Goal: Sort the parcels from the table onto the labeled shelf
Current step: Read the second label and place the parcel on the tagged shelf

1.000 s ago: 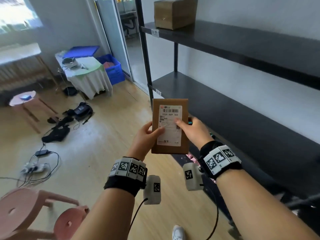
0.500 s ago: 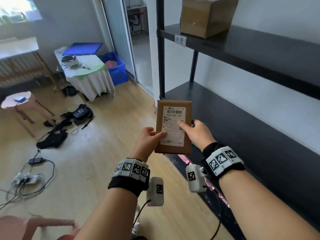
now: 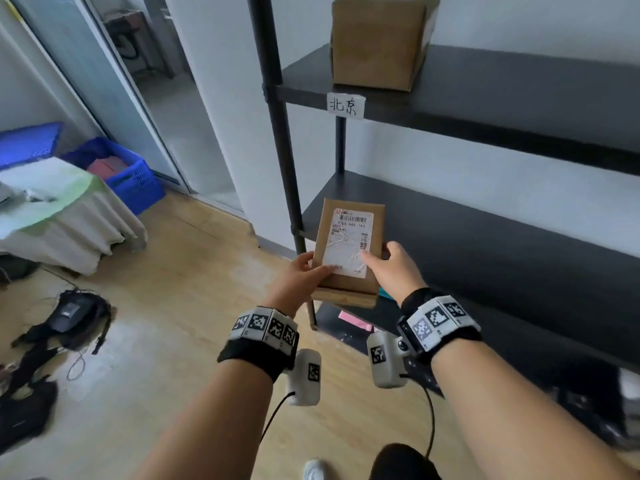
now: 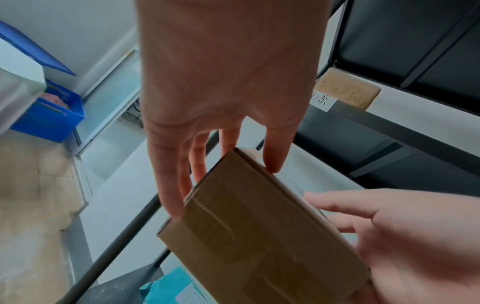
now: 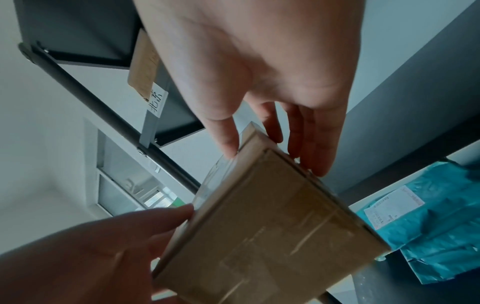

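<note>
Both hands hold a flat brown cardboard parcel (image 3: 346,252) with a white shipping label facing up, in front of the black shelf's (image 3: 485,244) middle board. My left hand (image 3: 301,275) pinches its left edge, thumb on top. My right hand (image 3: 391,268) pinches its right edge, thumb on the label. From the wrist views the parcel's taped underside (image 4: 259,236) (image 5: 272,226) shows, with fingers (image 4: 171,197) (image 5: 319,156) under it. The upper board carries a white handwritten label (image 3: 345,105) and a brown carton (image 3: 377,43) behind it.
Teal mailer bags (image 5: 436,226) and a pink item (image 3: 353,320) lie on the lowest board. The shelf's black post (image 3: 284,150) stands just left of the parcel. A cloth-covered table (image 3: 59,216), blue crate (image 3: 128,171) and black gear (image 3: 62,320) on the wooden floor are to the left.
The view has closed in on the shelf. The parcel, still in both hands, has moved forward and tilted flatter, now over the middle board's left front corner.
</note>
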Available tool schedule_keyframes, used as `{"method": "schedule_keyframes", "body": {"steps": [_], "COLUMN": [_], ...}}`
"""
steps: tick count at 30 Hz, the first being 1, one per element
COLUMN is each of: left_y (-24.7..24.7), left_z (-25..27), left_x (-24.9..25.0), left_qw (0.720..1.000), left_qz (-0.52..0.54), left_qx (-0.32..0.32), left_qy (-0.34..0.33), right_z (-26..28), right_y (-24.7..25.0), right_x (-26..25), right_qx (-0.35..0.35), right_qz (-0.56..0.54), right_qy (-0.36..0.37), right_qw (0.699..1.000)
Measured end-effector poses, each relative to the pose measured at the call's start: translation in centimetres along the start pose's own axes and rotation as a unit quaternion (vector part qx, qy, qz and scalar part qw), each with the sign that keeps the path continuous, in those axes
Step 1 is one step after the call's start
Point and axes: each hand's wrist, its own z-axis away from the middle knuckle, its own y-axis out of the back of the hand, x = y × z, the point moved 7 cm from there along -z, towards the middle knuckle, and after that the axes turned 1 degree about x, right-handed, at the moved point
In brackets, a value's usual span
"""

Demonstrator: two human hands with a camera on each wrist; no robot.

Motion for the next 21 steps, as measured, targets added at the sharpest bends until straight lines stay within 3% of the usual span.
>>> {"method": "schedule_keyframes", "body": {"steps": [5, 11, 21], "left_y": [-0.6, -1.5, -4.6], "left_z": [-3.6, -9.3, -16.6], "left_x": [2.1, 4.6, 8.6], "left_qw": [0.999, 0.999, 0.993], "left_qz": [-0.006, -0.039, -0.114], "left_qx": [-0.033, 0.01, -0.015], "left_qy": [0.004, -0.01, -0.023], "right_z": [-2.6, -7.9, -15.7], "right_y": [0.2, 1.0, 1.8], "right_x": [-0.4, -0.8, -0.4], "right_qx": [0.018, 0.033, 0.017], "right_qz": [0.012, 0.018, 0.014], "right_qy": [-0.021, -0.03, -0.047], "right_qw": [1.0, 0.999, 0.999]}}
